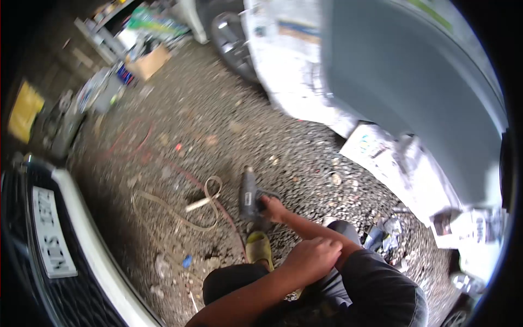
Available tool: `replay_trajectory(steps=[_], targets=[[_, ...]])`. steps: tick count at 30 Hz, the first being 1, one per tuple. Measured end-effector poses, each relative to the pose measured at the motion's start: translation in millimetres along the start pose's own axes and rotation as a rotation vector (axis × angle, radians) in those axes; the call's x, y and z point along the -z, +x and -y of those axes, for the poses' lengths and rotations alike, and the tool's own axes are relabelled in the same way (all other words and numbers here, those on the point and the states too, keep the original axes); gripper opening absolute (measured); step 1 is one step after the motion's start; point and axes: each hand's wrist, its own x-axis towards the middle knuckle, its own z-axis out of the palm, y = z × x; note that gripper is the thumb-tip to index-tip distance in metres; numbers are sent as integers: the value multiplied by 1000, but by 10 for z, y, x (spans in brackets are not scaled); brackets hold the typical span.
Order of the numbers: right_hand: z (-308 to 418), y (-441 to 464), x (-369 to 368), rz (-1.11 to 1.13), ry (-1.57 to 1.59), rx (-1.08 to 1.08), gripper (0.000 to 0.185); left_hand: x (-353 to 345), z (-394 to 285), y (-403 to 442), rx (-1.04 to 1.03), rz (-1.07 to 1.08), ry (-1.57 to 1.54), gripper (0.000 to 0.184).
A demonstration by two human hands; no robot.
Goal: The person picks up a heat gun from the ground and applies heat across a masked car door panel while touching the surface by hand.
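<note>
A grey heat gun (248, 195), its nozzle pointing away from me, is held by its handle in my right hand (272, 209), low over the gravel. My left hand (311, 258) is closed, with its curled fingers resting against my right forearm. What those fingers hold, if anything, is hidden. Below the heat gun, a yellow-green shoe (258, 248) shows between my knees.
A grey car panel (403, 71) edged with white masking paper (403, 166) fills the upper right. At the lower left stands a car front with a number plate (53, 231). A pale cable (185, 222) and a red hose (226, 212) lie on gravel. A cardboard box (149, 62) sits upper left.
</note>
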Motion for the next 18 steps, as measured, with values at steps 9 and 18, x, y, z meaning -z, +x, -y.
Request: replay_trajectory(steps=[9, 18], targets=[[955, -1734, 1869, -771, 374, -38, 58, -854, 209, -206, 50, 885, 130, 26], [462, -2242, 2080, -1280, 865, -157, 24, -1462, 574, -189, 146, 1056, 416, 27]])
